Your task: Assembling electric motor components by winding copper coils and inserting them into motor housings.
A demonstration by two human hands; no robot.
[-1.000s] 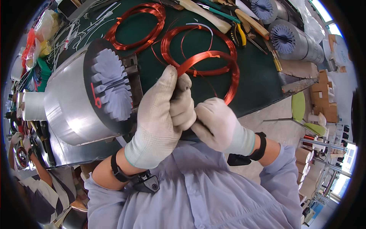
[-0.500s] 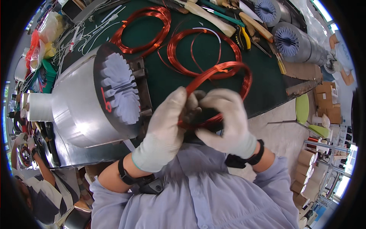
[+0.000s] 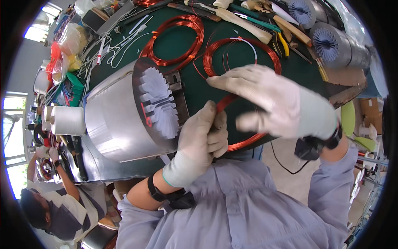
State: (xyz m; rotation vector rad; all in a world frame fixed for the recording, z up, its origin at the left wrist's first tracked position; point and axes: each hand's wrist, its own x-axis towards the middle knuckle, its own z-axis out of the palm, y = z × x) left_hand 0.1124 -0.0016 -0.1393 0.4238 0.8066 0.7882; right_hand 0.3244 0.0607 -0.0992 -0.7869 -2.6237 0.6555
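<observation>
My gloved left hand is closed around one side of a coil of red-brown copper wire, held in front of my body just above the bench edge. Across the coil's upper side reaches my gloved right hand, its fingers stretched out and the thumb apart. It hides much of the coil, and I cannot tell whether it touches the wire. To the left of my hands lies a big metal cylinder with white folded strips fanned out of its open end. A small red loop hangs at that end.
Two more copper wire coils, a left one and a right one, lie on the green bench top. Behind them are yellow-and-black pliers and wooden-handled tools. Smaller metal cylinders stand back right. A co-worker works at far left.
My right hand has lifted and swung right, its fingers opening out from their curl near the left hand. The coil has tipped lower, still in my left hand. The view has shifted left.
</observation>
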